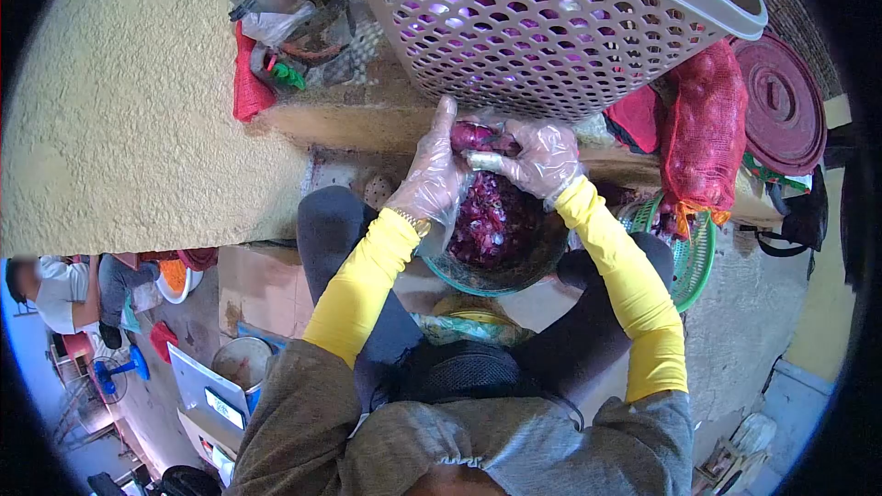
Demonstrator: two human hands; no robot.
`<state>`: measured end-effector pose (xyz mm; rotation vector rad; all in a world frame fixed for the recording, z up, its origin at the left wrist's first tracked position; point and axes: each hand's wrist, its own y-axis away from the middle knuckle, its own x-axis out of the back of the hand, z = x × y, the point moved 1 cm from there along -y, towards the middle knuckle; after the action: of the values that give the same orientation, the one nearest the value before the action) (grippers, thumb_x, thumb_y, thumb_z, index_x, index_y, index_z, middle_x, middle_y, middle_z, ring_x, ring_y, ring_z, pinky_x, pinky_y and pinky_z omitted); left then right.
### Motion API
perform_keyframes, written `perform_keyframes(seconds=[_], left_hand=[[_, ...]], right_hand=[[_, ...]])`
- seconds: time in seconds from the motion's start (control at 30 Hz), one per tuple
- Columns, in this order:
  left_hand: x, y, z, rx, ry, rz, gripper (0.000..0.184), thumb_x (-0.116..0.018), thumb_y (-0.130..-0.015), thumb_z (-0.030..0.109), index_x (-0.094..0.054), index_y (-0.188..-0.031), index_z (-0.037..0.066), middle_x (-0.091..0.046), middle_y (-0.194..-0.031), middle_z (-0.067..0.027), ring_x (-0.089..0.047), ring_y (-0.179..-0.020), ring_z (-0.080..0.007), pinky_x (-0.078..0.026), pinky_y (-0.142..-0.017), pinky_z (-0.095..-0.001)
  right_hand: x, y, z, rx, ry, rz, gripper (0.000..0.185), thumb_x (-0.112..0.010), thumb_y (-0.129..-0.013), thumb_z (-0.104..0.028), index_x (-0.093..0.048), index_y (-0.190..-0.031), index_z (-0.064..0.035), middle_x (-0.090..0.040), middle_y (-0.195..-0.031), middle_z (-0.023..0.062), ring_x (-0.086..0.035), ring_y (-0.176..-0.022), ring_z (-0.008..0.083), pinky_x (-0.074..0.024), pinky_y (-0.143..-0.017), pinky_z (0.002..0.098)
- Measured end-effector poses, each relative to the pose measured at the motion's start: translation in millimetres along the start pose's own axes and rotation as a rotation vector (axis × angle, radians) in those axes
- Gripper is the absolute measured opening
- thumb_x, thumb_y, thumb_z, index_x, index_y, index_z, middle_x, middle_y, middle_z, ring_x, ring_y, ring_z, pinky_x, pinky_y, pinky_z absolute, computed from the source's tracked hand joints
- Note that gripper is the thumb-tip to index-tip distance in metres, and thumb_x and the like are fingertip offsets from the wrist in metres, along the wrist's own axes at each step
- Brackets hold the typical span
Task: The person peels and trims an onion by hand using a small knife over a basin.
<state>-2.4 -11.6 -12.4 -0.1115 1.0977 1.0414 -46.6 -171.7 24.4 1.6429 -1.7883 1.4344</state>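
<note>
Above a dark bowl, both my hands wear clear plastic gloves and come together around a red onion (472,136). My left hand (432,165) has its fingers round the onion's left side, with the thumb pointing up. My right hand (537,158) is closed at the onion's right end, its thumb stretched toward my left hand; whether it also holds a tool cannot be made out. Below them the bowl (496,287) between my legs holds purple onion skins and pieces (491,220). A large grey perforated basket (542,37) with onions inside tilts just beyond my hands.
At the right stand a red mesh sack of onions (706,129), a maroon lid (779,101) and a green basket (698,266). A ledge (367,119) runs beyond my hands, with a red net bag (250,83) on it. A person (64,294) sits far left.
</note>
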Motion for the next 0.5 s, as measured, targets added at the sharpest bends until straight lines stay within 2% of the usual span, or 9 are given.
perform_keyframes(seconds=[0.07, 0.13, 0.2, 0.27, 0.33, 0.37, 0.43, 0.5], left_hand=[[-5, 3, 1, 0.011, 0.013, 0.009, 0.064, -0.049, -0.098, 0.053, -0.052, -0.124, -0.005, -0.061, -0.117, -0.0197, -0.062, -0.106, -0.0292, -0.051, -0.098, -0.0445], [-6, 3, 1, 0.021, 0.027, 0.018, 0.065, -0.050, -0.097, 0.054, -0.052, -0.124, -0.005, -0.061, -0.116, -0.0196, -0.063, -0.104, -0.0292, -0.052, -0.096, -0.0443], [-7, 4, 0, -0.042, 0.000, 0.059, 0.066, -0.059, -0.091, 0.057, -0.054, -0.113, -0.004, -0.063, -0.103, -0.0210, -0.067, -0.089, -0.0326, -0.059, -0.082, -0.0461], [-10, 5, 0, -0.050, -0.013, 0.081, 0.066, -0.059, -0.091, 0.057, -0.053, -0.113, -0.004, -0.063, -0.103, -0.0204, -0.067, -0.088, -0.0320, -0.059, -0.082, -0.0457], [-9, 4, -1, -0.057, -0.026, 0.103, 0.066, -0.058, -0.091, 0.058, -0.052, -0.114, -0.004, -0.063, -0.102, -0.0198, -0.067, -0.086, -0.0313, -0.059, -0.082, -0.0453], [-5, 3, -2, -0.040, -0.075, 0.086, 0.066, -0.059, -0.091, 0.058, -0.051, -0.115, -0.003, -0.063, -0.103, -0.0192, -0.067, -0.086, -0.0304, -0.059, -0.081, -0.0449], [1, 4, -2, -0.023, -0.125, 0.070, 0.066, -0.059, -0.090, 0.058, -0.050, -0.115, -0.002, -0.063, -0.103, -0.0186, -0.067, -0.087, -0.0294, -0.059, -0.081, -0.0444], [2, 6, -1, 0.035, -0.142, 0.101, 0.075, -0.060, -0.089, 0.060, -0.044, -0.125, -0.003, -0.059, -0.111, -0.0219, -0.065, -0.095, -0.0341, -0.059, -0.085, -0.0469]], right_hand=[[2, -2, -5, 0.029, -0.009, 0.029, 0.052, -0.073, -0.075, -0.059, -0.073, -0.099, -0.0119, -0.066, -0.066, 0.0120, -0.066, -0.060, 0.0325, -0.0508, -0.056, 0.0406], [3, -2, -7, 0.003, 0.002, -0.001, 0.047, -0.071, -0.078, -0.057, -0.073, -0.087, -0.0113, -0.066, -0.066, 0.0126, -0.066, -0.061, 0.0327, -0.0510, -0.057, 0.0417], [3, -1, -5, 0.024, 0.032, -0.050, 0.047, -0.070, -0.079, -0.058, -0.073, -0.082, -0.0110, -0.066, -0.066, 0.0123, -0.066, -0.060, 0.0330, -0.0507, -0.057, 0.0426], [5, -1, -3, 0.046, 0.064, -0.098, 0.048, -0.068, -0.080, -0.059, -0.072, -0.078, -0.0107, -0.066, -0.066, 0.0120, -0.065, -0.060, 0.0332, -0.0505, -0.057, 0.0436], [7, 0, -2, 0.014, 0.154, -0.286, 0.054, -0.064, -0.081, -0.063, -0.070, -0.072, -0.0097, -0.066, -0.066, 0.0120, -0.065, -0.059, 0.0336, -0.0496, -0.057, 0.0452], [8, -2, -2, 0.013, 0.153, -0.285, 0.054, -0.064, -0.081, -0.063, -0.070, -0.072, -0.0097, -0.066, -0.066, 0.0120, -0.065, -0.059, 0.0336, -0.0496, -0.057, 0.0452], [7, -4, 0, -0.012, 0.252, -0.584, 0.062, -0.054, -0.082, -0.072, -0.074, -0.085, -0.0126, -0.069, -0.076, 0.0124, -0.067, -0.069, 0.0338, -0.0530, -0.063, 0.0459], [1, 2, 1, 0.058, 0.154, -0.516, 0.064, -0.053, -0.082, -0.073, -0.073, -0.081, -0.0118, -0.068, -0.074, 0.0142, -0.067, -0.069, 0.0346, -0.0528, -0.063, 0.0470]])
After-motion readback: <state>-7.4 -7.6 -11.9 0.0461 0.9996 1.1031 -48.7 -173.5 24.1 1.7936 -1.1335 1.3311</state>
